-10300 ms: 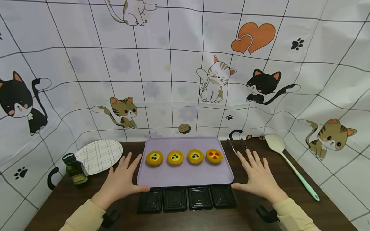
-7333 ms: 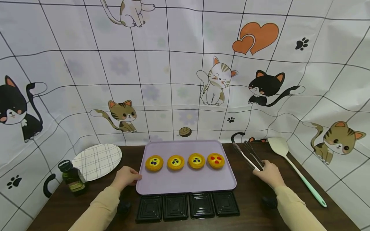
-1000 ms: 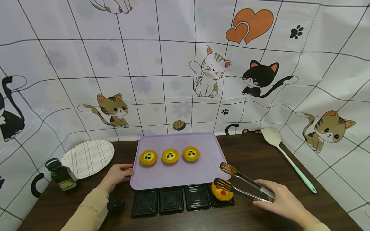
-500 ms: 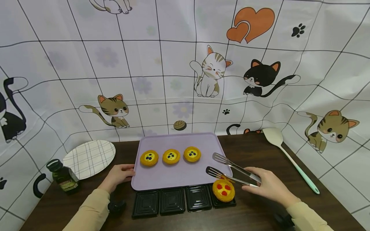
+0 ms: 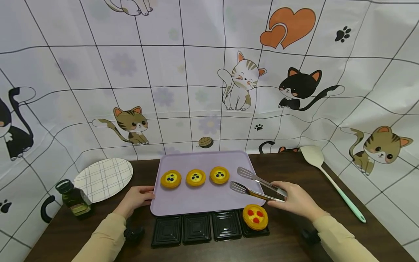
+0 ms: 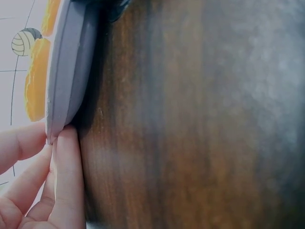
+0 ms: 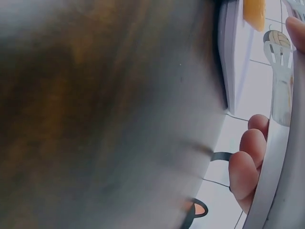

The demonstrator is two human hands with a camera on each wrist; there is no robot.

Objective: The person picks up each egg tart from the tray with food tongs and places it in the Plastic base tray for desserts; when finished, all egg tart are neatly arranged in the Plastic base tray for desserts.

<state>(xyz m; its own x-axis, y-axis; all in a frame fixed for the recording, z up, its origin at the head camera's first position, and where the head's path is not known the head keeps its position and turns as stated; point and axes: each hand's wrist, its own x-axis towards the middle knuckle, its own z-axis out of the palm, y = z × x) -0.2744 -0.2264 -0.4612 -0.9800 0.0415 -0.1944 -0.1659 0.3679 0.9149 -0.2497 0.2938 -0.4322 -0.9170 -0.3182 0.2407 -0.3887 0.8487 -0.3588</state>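
At the back edge of the desk (image 5: pixel 284 240) lay a purple tray (image 5: pixel 203 201), its left edge pinched in the left hand (image 5: pixel 134 200). The right hand (image 5: pixel 297 198) curled its fingers round tongs (image 5: pixel 264 183), parted above the tray. Four black dishes (image 5: pixel 197 228) lined its front edge, the rightmost under a red-dotted tart (image 5: pixel 255 217); three blue-dotted tarts (image 5: pixel 195 177) sat in the tray.

Three tarts (image 5: pixel 195 177) on the tray (image 5: pixel 193 200); plate (image 5: pixel 104 178) left; spatula (image 5: pixel 312 157) right.

Polished metal tongs (image 5: pixel 263 182), smooth matt tray (image 5: pixel 203 200)
The square dishes (image 5: pixel 197 228) look like glossy plastic, the tabletop (image 5: pixel 196 253) softly shining wood, the bottle (image 5: pixel 74 200) glassy, the sleeves (image 5: pixel 104 236) matt cloth.
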